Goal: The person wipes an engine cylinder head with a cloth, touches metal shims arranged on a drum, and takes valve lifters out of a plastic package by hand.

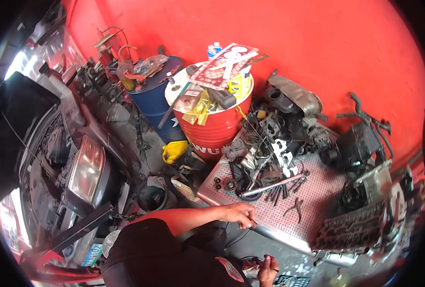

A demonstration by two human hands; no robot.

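My left hand (240, 215) reaches over the near edge of a perforated metal worktable (265, 217). Its fingers are curled, thumb and fingertips together around something small and dark that I cannot make out. Lower down, near the bottom rim, my right hand (268, 269) is closed; a thin bit shows beside it, too small to name. On the tabletop near my left hand lie a long metal wrench bar (274, 185), several dark bolts (278, 193) and a pair of pliers (294, 210). Small round parts (230, 184) sit toward the table's left corner.
Engine parts and a pale gasket (282, 155) crowd the table's back; a cylinder head (351, 227) lies at right. Beyond stand a red drum (212, 129) with packages on top and a blue drum (147, 107). A bucket (152, 195) and an open-hooded car (88, 167) are left.
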